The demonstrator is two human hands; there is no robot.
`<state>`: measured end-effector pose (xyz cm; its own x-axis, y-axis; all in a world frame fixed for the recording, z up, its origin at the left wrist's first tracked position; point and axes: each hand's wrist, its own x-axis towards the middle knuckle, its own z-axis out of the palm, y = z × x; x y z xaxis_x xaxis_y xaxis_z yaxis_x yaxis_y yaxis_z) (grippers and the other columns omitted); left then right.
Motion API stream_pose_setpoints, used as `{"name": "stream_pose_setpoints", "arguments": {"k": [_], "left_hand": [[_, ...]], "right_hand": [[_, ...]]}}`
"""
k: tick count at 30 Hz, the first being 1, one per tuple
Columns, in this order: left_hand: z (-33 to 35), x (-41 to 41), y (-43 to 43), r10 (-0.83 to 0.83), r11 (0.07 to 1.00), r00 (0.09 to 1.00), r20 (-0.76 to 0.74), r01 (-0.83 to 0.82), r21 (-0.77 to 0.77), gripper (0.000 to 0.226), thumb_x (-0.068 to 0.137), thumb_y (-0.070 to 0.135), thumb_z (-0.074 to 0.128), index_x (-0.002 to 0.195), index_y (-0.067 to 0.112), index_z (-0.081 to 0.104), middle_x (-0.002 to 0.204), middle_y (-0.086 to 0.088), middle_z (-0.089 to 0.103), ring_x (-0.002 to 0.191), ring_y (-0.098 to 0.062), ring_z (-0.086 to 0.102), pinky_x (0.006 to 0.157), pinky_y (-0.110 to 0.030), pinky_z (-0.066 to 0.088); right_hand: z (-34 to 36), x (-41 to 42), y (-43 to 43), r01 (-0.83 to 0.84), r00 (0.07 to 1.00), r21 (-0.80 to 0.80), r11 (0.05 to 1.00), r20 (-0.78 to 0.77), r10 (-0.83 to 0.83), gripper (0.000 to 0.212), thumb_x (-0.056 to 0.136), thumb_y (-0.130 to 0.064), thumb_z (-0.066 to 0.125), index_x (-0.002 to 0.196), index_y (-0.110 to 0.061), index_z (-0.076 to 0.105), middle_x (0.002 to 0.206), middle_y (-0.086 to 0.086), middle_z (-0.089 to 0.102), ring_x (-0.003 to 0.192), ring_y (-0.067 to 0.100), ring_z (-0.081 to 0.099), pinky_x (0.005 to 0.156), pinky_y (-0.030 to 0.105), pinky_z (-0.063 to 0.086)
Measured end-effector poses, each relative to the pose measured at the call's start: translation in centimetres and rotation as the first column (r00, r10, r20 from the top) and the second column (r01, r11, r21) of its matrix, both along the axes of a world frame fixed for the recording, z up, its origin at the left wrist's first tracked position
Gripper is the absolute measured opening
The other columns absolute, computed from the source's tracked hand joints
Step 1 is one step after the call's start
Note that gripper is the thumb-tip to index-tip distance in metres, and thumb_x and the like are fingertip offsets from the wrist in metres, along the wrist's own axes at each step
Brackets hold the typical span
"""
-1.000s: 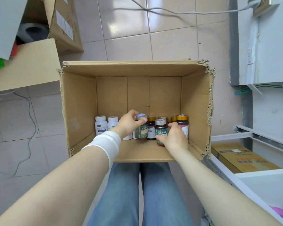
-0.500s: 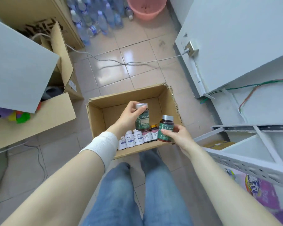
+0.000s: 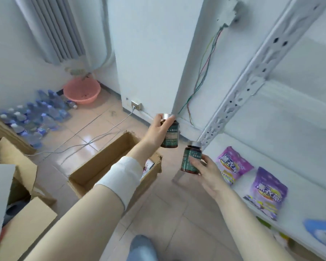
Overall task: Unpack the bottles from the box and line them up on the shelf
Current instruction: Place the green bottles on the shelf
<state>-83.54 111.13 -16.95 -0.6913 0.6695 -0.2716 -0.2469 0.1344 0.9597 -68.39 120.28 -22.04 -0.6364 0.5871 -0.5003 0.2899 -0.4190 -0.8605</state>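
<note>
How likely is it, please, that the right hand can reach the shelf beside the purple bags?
Probably yes: the right hand, holding a bottle, hovers beside the open shelf, nothing between.

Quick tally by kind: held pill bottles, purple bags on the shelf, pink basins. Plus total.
Green-label bottles: 2 (left bottle in left hand, right bottle in right hand)
Purple bags: 2 (far bag, near bag)
Pink basin: 1
Total: 5

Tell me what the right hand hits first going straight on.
Likely the upper bottle in the left hand, up-left of the right hand and its lower bottle; depth is unclear, so it may miss.
</note>
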Motion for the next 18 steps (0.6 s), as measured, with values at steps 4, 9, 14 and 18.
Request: {"name": "stream_pose_setpoints", "arguments": {"k": [4,9,14,18], "left_hand": [[5.6,7.7,5.2,-0.151,0.978,0.988,-0.024,0.153,0.144,0.017,0.097,0.031,0.046,0.1,0.014,0.042,0.091,-0.009,0.06,0.071,-0.016,0.065,0.068,-0.035,0.057],[10.8,20.8,12.1,-0.304,0.908,0.952,-0.044,0.303,0.289,0.016,0.098,0.028,0.046,0.096,0.012,0.043,0.084,-0.004,0.066,0.062,-0.012,0.068,0.059,-0.029,0.056],[15.1,35.7,18.6,-0.486,0.811,0.863,-0.141,0.505,0.297,0.019,0.094,0.031,0.05,0.099,0.013,0.051,0.085,-0.004,0.066,0.069,-0.014,0.068,0.071,-0.032,0.057],[18.3,45.5,23.1,-0.582,0.718,0.778,-0.238,0.629,0.299,0.022,0.094,0.032,0.051,0.1,0.011,0.056,0.09,-0.006,0.065,0.078,-0.019,0.066,0.08,-0.035,0.055]], "right_hand": [[4.7,8.3,3.3,0.133,0.985,0.055,0.99,-0.116,-0.126,0.027,0.087,-0.004,0.059,0.113,-0.001,0.052,0.093,0.008,0.068,0.087,0.024,0.065,0.093,0.047,0.05],[10.2,22.2,7.9,0.263,0.955,0.197,0.944,-0.193,-0.226,0.016,0.087,-0.005,0.06,0.1,-0.011,0.056,0.093,0.007,0.067,0.088,0.027,0.064,0.088,0.042,0.052],[14.8,38.0,12.0,0.401,0.912,0.302,0.865,-0.218,-0.347,0.014,0.087,-0.009,0.061,0.096,-0.017,0.055,0.092,0.001,0.067,0.088,0.021,0.064,0.086,0.039,0.053],[18.0,48.5,14.9,0.502,0.863,0.343,0.794,-0.251,-0.438,0.016,0.087,-0.008,0.061,0.098,-0.017,0.054,0.095,0.001,0.067,0.093,0.022,0.063,0.087,0.036,0.053]]}}
